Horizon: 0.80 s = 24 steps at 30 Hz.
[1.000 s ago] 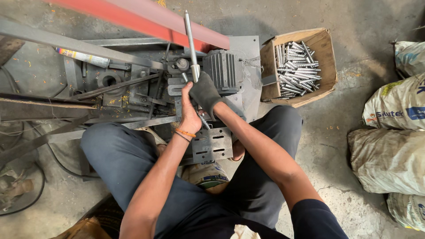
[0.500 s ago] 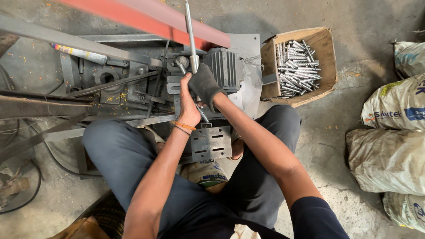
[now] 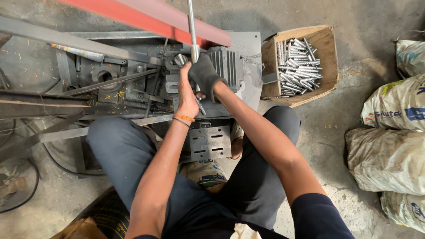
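I am sitting on the floor with my knees apart, and both my hands are closed on the long metal rod that rises from the machine in front of me. The rod's long axis runs almost straight away from me, up the frame, leaning slightly left at its far end, where it passes across the red beam and out of view at the top. My left hand, bare with an orange band at the wrist, is wrapped shut around the rod's lower part, thumb toward the top. My right hand, in a dark glove, is clenched on the rod just above and beside the left, the two hands touching. A short bright stub shows just below my left palm, pointing back toward me and a little right. Just left of the rod is a round metal socket, and just right of my gloved hand is a ribbed grey motor housing. A slotted steel plate stands between my knees, below the hands. To the right, well clear of my arms, an open cardboard box holds a heap of short silvery threaded pieces. Farther right, filled sacks lie on the concrete floor. Grey bars cross the machine on my left.
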### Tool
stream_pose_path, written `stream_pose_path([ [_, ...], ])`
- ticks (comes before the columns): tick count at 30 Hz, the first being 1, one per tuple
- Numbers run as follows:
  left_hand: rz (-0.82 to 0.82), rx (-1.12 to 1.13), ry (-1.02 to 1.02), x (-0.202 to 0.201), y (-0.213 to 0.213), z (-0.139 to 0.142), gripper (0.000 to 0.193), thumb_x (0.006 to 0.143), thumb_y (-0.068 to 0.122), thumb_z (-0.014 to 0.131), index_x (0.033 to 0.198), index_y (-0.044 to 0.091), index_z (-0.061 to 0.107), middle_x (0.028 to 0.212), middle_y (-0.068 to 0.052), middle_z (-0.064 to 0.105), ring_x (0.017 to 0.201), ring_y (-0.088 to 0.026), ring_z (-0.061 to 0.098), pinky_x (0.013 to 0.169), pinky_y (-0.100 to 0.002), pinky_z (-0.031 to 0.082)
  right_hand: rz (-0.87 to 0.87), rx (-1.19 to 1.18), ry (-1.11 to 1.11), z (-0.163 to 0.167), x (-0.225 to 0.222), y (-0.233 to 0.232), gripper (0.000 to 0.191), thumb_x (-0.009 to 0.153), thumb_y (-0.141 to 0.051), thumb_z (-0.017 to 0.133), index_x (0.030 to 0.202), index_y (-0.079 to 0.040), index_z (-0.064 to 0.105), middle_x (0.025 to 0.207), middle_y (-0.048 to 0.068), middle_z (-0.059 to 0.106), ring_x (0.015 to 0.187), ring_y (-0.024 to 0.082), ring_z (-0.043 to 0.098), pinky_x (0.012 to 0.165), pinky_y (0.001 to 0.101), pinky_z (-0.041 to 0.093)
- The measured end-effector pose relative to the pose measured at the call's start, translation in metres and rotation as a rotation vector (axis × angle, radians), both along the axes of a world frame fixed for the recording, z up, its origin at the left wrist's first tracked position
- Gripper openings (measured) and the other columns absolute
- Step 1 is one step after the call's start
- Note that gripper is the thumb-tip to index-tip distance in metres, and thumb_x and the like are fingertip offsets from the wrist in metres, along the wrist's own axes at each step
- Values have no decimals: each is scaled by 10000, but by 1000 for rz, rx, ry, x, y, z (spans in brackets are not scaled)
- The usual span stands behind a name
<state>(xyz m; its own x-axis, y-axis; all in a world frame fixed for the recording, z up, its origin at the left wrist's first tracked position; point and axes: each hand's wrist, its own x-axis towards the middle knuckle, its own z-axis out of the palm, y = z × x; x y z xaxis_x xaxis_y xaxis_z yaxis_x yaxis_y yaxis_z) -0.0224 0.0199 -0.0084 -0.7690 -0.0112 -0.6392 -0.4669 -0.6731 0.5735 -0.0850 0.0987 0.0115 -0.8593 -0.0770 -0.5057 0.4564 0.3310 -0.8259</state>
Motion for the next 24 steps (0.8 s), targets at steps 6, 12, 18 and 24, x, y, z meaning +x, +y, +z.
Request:
stream_pose_path([
  [6,-4,-22,40,-9,-2,8,522,811,655,664,959,155,634,701,29,601,542,-101,563,426,-255,393,-22,-81,145,-21,-16,-3,211,863,-168,688,975,9,657,662,102,677,489,184,641,414,378,523],
  [12,21,-86,43,-18,-6,10,521,803,651,676,915,144,639,668,28,580,517,-98,552,409,-255,397,-18,-166,70,-20,-26,-8,213,881,-181,707,903,21,644,661,85,663,493,167,635,410,373,505],
  [18,60,-226,55,-23,-9,8,570,813,659,717,734,115,564,590,18,494,424,-113,493,355,-276,394,19,-249,-14,-1,-26,-4,264,910,-270,670,844,-25,598,611,71,626,427,165,589,346,361,480],
  [24,97,-248,92,-26,-12,7,553,829,632,735,708,134,528,576,23,478,389,-104,454,335,-270,379,35,-336,-19,4,-32,-6,275,921,-288,703,877,-37,601,610,55,616,420,145,563,350,345,488],
])
